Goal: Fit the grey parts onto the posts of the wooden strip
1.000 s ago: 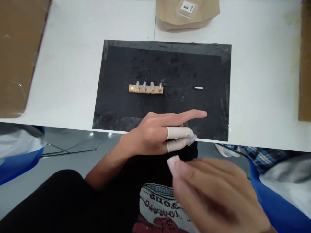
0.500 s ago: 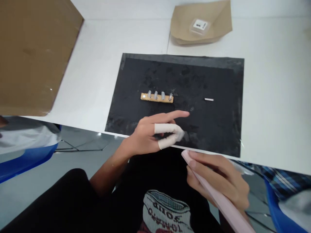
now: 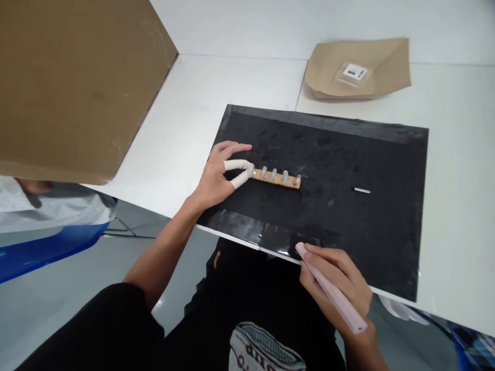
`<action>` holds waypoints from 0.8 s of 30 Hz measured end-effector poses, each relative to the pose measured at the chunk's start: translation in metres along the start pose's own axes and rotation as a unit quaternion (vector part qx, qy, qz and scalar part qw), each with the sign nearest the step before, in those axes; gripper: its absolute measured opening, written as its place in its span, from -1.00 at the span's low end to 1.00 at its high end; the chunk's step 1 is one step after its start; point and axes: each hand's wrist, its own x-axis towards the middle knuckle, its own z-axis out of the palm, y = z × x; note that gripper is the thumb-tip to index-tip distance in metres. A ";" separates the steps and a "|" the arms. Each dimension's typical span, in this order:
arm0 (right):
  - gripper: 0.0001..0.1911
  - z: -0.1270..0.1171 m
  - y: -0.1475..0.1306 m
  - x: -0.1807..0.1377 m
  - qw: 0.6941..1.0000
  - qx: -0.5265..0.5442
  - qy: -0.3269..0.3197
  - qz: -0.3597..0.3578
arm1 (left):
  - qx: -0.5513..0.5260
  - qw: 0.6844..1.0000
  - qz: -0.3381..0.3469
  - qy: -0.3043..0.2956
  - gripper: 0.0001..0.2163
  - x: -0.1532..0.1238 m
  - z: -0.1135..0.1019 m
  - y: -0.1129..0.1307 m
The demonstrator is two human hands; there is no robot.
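Observation:
A small tan strip board (image 3: 277, 179) with a row of grey cylinders lies on a black mat (image 3: 348, 154). My left hand (image 3: 222, 175), with finger cots on two fingers, pinches the board's left end. At the mat's near edge my right hand (image 3: 336, 288) is closed round a long pink flat tool (image 3: 330, 288), whose tip points up and left. A small white pin (image 3: 362, 190) lies on the mat to the right of the board, apart from both hands.
A large cardboard sheet (image 3: 73, 87) covers the left of the white table (image 3: 185, 108). A brown paper bag (image 3: 358, 69) with a small clear packet on it lies at the back. Blue seats show at the lower left and lower right.
My left hand has moved from the mat's near edge up to the board and pinched its left end. My right hand has come into focus holding the pink tool at the edge.

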 end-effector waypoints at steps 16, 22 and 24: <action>-0.76 0.016 -0.002 0.004 0.997 0.068 -0.024 0.016 | 0.010 0.996 -0.028 -0.078 -0.94 0.004 0.004 -0.014; -0.73 0.018 -0.001 0.004 0.996 0.086 -0.017 0.011 | 0.010 0.997 -0.022 -0.075 -0.94 0.004 0.004 -0.014; -0.75 0.018 0.000 0.005 0.996 0.082 -0.021 0.005 | 0.014 0.997 -0.022 -0.071 -0.95 0.003 0.005 -0.013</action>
